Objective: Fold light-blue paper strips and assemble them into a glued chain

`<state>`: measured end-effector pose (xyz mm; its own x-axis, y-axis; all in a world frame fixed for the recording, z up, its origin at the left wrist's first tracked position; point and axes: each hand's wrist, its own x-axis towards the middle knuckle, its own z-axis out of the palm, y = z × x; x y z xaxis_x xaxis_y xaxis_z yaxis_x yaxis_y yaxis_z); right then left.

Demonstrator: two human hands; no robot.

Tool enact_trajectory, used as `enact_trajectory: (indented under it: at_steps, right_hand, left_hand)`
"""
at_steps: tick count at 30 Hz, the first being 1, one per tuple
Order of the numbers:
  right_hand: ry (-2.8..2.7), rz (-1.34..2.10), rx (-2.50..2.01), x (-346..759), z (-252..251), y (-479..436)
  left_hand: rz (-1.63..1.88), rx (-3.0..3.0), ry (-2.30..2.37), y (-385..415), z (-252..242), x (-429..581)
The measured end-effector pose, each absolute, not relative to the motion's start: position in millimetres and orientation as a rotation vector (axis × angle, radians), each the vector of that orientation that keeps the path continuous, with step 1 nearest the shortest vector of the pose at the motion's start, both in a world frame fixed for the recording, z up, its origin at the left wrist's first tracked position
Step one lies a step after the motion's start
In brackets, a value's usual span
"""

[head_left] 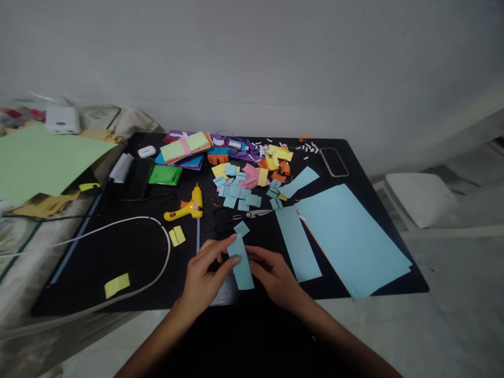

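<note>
Between my two hands is a light blue paper strip [243,273], held upright near the table's front edge. My left hand [205,273] pinches its left side and upper end. From the right, my right hand [275,275] grips the strip's other edge, thumb on the front and fingers partly hidden behind. Just beyond the strip lies a small light blue paper square [241,228]. Scissors [258,213] with dark handles rest behind that, blades pointing right. A yellow glue gun [192,206] lies to the left of them.
Folded blue paper pieces [240,194] are heaped beyond the scissors. Large blue sheets [350,241] and a wide blue strip [299,244] lie right. A white cable [167,252] loops across the left side. Phones [334,161] [137,178] lie near both sides.
</note>
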<state>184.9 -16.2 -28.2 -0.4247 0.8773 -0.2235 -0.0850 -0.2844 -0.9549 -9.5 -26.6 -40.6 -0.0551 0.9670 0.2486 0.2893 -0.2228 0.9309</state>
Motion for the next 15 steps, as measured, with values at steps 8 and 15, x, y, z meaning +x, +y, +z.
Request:
enact_trajectory:
  at_steps: [8, 15]
  right_hand:
    - [-1.137, 1.927, -1.081, 183, -36, -21]
    - [-1.275, 1.754, -1.187, 181, -42, -22]
  left_hand:
    - [1.374, 1.222, 1.465, -31, -51, -3]
    - [1.237, 0.829, 1.184, -34, -45, -1]
